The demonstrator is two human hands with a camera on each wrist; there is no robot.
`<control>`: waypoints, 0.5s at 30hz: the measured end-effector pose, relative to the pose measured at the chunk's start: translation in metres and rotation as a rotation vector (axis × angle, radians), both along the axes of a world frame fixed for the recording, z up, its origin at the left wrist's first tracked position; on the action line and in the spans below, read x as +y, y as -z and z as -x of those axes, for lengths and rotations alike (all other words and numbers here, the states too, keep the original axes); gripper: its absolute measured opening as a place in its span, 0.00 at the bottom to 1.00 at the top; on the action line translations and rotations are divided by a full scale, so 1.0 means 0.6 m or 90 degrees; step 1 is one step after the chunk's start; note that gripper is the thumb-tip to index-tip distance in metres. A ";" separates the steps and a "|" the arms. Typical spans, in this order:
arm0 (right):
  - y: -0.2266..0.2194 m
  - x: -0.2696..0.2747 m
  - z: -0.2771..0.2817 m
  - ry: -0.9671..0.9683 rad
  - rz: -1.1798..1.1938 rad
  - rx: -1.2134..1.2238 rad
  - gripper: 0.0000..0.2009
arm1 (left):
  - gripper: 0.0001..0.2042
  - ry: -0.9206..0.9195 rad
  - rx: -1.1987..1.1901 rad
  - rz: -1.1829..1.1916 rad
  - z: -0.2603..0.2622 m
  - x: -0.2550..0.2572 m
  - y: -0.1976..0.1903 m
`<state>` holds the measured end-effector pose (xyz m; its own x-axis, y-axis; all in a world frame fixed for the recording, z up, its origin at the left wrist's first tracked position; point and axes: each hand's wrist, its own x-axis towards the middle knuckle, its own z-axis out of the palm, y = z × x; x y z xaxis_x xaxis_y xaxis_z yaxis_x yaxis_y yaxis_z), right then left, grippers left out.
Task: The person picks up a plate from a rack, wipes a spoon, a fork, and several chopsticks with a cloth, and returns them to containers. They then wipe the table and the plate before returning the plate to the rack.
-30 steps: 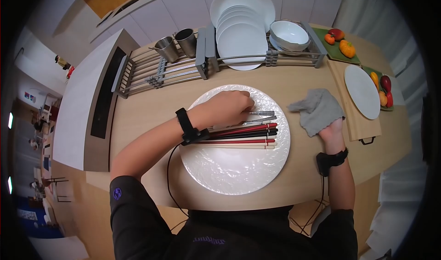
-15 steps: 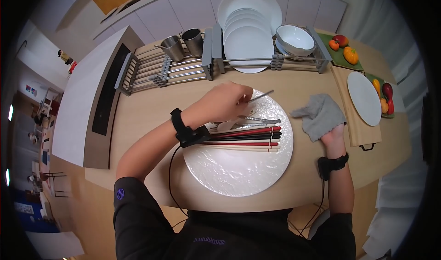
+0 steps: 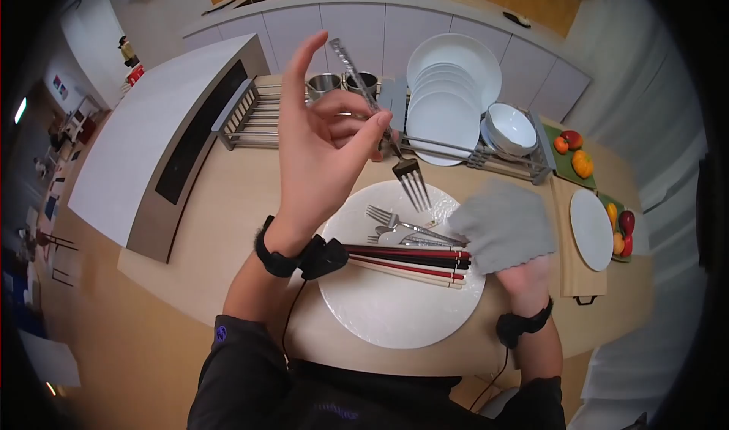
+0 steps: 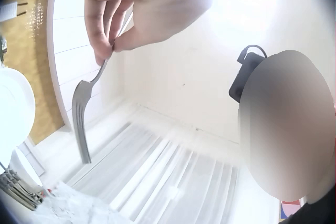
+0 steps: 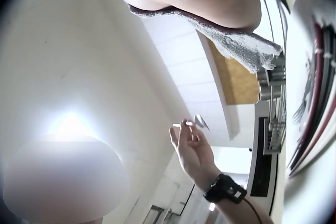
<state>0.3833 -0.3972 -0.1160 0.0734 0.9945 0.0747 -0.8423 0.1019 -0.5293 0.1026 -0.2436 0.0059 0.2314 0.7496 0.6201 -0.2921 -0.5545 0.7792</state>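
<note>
Well, the silver fork (image 3: 408, 170) has a patterned handle (image 3: 351, 66).

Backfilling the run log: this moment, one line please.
left hand: pinches silver metal fork; right hand: carries grey fabric cloth; round white plate: red, black, cream chopsticks on it

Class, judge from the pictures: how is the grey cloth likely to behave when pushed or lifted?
The grey cloth is probably floppy, since it drapes over the right hand. Pushed, it would likely bunch, as its edge looks thin and rumpled in the right-wrist view.
</note>
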 end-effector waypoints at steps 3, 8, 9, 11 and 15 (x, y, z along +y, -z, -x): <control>-0.025 0.038 0.062 -0.029 0.004 0.022 0.29 | 0.29 -0.027 -0.101 -0.020 -0.004 -0.016 -0.002; -0.063 0.074 0.188 -0.152 -0.049 -0.004 0.29 | 0.14 -0.098 -0.213 -0.085 -0.035 -0.023 0.029; -0.078 0.071 0.208 -0.127 -0.035 -0.008 0.29 | 0.13 -0.107 -0.216 -0.083 -0.041 -0.025 0.036; -0.088 0.075 0.213 -0.084 -0.030 -0.012 0.28 | 0.17 -0.097 -0.189 -0.103 -0.050 -0.025 0.054; -0.093 0.070 0.184 0.022 -0.017 -0.113 0.26 | 0.25 -0.101 -0.149 -0.141 -0.076 -0.040 0.074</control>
